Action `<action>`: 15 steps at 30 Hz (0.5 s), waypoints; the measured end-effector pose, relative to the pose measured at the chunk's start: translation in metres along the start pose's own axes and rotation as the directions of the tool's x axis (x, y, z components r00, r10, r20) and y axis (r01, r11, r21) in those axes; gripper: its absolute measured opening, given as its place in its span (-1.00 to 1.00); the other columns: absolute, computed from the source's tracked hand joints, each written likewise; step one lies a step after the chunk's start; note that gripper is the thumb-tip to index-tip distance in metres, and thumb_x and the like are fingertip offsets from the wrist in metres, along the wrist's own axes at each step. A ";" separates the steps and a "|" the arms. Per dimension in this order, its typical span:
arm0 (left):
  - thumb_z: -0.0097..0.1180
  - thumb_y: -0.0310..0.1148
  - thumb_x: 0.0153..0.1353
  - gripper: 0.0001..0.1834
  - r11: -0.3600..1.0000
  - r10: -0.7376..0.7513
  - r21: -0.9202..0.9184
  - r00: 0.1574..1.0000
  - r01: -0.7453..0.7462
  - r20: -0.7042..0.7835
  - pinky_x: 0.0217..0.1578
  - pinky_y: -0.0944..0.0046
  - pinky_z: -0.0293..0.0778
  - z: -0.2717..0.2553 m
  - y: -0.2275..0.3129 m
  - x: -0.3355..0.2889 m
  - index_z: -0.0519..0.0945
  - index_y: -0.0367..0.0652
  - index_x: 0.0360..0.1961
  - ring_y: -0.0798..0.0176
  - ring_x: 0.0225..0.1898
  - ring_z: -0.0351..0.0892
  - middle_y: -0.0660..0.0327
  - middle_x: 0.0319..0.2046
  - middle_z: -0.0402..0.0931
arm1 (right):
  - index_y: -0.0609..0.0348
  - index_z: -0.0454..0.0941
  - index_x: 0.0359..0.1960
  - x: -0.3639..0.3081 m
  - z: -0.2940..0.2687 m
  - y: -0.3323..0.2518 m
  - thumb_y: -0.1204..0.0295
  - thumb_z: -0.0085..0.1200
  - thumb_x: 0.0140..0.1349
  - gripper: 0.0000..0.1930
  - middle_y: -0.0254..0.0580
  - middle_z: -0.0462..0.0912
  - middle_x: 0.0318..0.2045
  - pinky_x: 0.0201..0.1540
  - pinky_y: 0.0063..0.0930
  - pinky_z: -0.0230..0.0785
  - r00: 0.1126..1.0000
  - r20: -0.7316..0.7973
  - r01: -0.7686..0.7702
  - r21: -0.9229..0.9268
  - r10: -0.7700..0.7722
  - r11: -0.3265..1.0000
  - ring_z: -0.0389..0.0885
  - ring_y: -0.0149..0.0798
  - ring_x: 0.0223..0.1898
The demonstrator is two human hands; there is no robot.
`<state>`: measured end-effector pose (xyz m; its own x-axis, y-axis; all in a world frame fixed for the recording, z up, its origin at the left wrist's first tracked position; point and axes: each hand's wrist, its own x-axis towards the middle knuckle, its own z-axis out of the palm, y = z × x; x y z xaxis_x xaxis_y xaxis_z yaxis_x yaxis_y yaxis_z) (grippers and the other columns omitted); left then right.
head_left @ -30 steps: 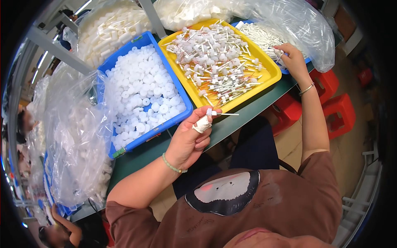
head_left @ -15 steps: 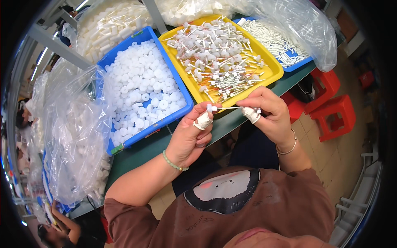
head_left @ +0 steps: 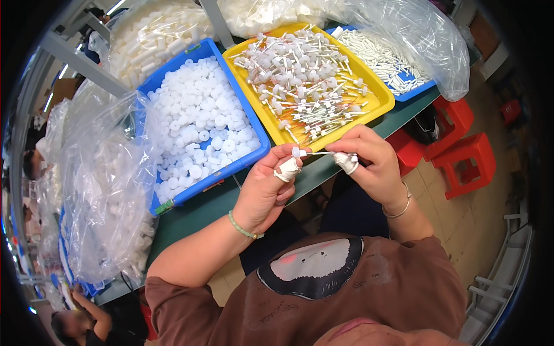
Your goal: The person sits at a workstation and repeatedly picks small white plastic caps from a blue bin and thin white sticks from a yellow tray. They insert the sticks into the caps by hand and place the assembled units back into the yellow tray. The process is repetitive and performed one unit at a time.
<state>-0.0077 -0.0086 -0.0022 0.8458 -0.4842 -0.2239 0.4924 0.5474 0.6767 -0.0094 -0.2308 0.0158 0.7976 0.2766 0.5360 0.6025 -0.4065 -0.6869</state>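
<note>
Just past the near corner of the yellow tray, I hold a small white plastic part with a thin white stem (head_left: 316, 153) between my two hands. My left hand (head_left: 259, 187) pinches its wider white end (head_left: 297, 152) between thumb and forefinger, the other fingers curled in. My right hand (head_left: 375, 167) is closed on the stem's other end, with a tiny pale tip showing past the thumb. White wrapping covers both thumbs. The yellow tray (head_left: 375, 99) beyond holds a heap of similar stemmed parts with fine orange wires.
Left of it, a blue tray (head_left: 264, 141) is filled with white plastic discs. Another blue tray (head_left: 424, 87) at the back right holds short white tubes. Clear plastic bags (head_left: 104, 190) bulge at the left. Red stools (head_left: 467, 164) stand on the floor at right.
My right hand has shifted slightly left, nearer my left hand, and its thumb has moved along. The white end in my left fingers has moved a little right. Both hands keep hold.
</note>
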 end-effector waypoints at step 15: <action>-0.04 -0.41 0.34 -0.73 0.999 -0.048 0.006 0.999 0.048 -0.026 -0.68 0.61 0.04 -0.003 0.000 0.002 0.46 -0.12 0.05 0.66 -0.62 0.07 0.27 -0.19 0.52 | 0.11 0.67 -0.28 0.006 0.028 -0.004 0.63 0.21 -0.15 -0.69 -0.23 0.64 -0.40 -0.46 -0.55 0.33 0.899 -0.073 0.388 -0.322 -0.431 0.864 0.56 -0.24 -0.46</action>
<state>-0.0053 -0.0076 -0.0043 0.8264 -0.4921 -0.2737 0.5311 0.5199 0.6691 -0.0067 -0.2032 0.0081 0.4555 0.3607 0.8139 0.8209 -0.5240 -0.2272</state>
